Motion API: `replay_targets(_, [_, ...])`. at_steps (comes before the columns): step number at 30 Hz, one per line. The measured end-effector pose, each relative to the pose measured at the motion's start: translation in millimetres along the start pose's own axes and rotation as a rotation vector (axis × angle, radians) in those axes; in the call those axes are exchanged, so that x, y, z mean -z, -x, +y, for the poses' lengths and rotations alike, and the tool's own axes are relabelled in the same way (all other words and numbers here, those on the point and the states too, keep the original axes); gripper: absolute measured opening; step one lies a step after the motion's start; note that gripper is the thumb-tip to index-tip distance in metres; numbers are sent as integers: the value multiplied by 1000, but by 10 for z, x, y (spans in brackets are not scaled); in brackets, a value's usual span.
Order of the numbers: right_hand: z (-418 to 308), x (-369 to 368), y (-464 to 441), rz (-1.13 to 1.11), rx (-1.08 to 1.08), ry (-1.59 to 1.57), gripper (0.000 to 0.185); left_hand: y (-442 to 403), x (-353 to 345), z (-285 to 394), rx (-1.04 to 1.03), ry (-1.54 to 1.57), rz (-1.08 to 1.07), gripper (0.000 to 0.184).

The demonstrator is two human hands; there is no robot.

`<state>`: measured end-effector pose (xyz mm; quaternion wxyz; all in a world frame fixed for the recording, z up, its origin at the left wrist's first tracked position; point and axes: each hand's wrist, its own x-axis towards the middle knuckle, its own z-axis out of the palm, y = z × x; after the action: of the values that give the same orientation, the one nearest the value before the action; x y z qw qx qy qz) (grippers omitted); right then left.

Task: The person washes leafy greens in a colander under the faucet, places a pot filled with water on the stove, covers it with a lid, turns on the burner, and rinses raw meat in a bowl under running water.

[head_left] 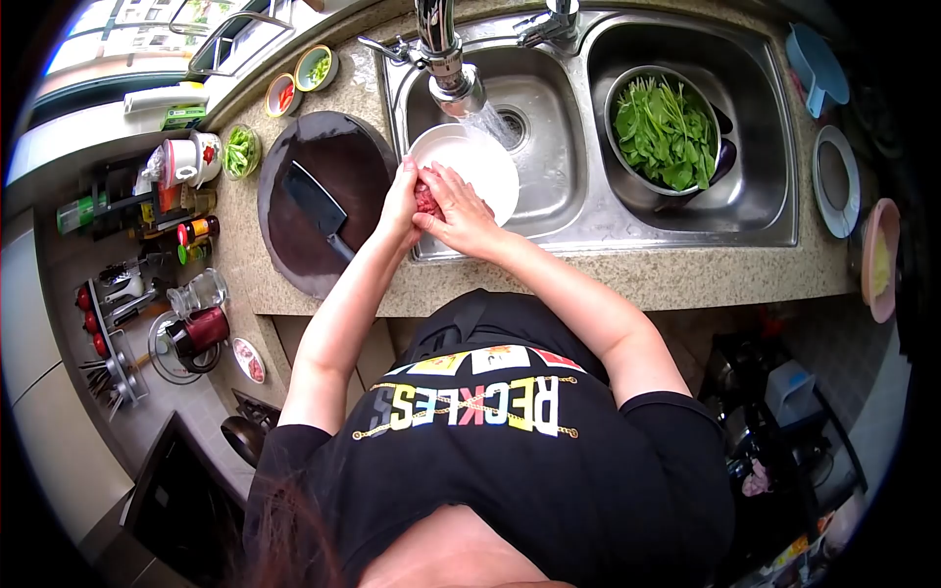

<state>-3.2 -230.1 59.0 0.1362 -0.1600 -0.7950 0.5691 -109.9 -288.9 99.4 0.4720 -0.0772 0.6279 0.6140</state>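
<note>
My left hand (397,206) and my right hand (458,213) are cupped together around a piece of raw red meat (427,199), which shows between my fingers. They hold it over the near left side of a white bowl (495,181). Water runs from the tap (457,88) beside the bowl's far rim, into the left sink basin (554,127). Left of my hands, a cleaver (316,198) lies on a round dark cutting board (294,250). My fingers partly hide the meat.
The right basin holds a metal pot (614,147) of leafy greens (667,132), with dark eggplants (725,157) beside it. Small bowls of chopped red (285,97) and green (318,69) pieces stand at the back left. A blue basin (816,69) sits far right.
</note>
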Motion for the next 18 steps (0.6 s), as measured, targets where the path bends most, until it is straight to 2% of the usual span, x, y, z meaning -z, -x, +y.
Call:
replay_targets(2, [-39, 72, 3, 9, 45, 24, 75, 72, -53, 41, -16, 56, -68, 51])
replay_targets(4, [-233, 233, 18, 41, 9, 274, 78, 55, -29, 47, -38, 113, -135, 52])
replay_targets(5, [-301, 296, 37, 38, 14, 276, 78, 33, 2, 35, -53, 143, -171, 52])
replay_targets(7, [-375, 396, 98, 141, -41, 378, 78, 6, 62, -12, -69, 176, -206, 51])
replay_targets(9, [-287, 349, 129, 217, -45, 273, 80, 76, -24, 25, -204, 145, -81, 41])
replay_targets(11, [-213, 304, 119, 176, -257, -64, 81, 69, -4, -49, -243, 122, -86, 39])
replay_targets(13, [-248, 285, 92, 116, -289, 26, 79, 106, -14, -129, -277, 115, -67, 38])
replay_targets(15, [-264, 211, 80, 177, -290, -181, 77, 158, -44, -136, -282, 136, -27, 35])
replay_targets(18, [-232, 108, 75, 180, -248, -175, 74, 173, 3, -183, -334, 100, -16, 31])
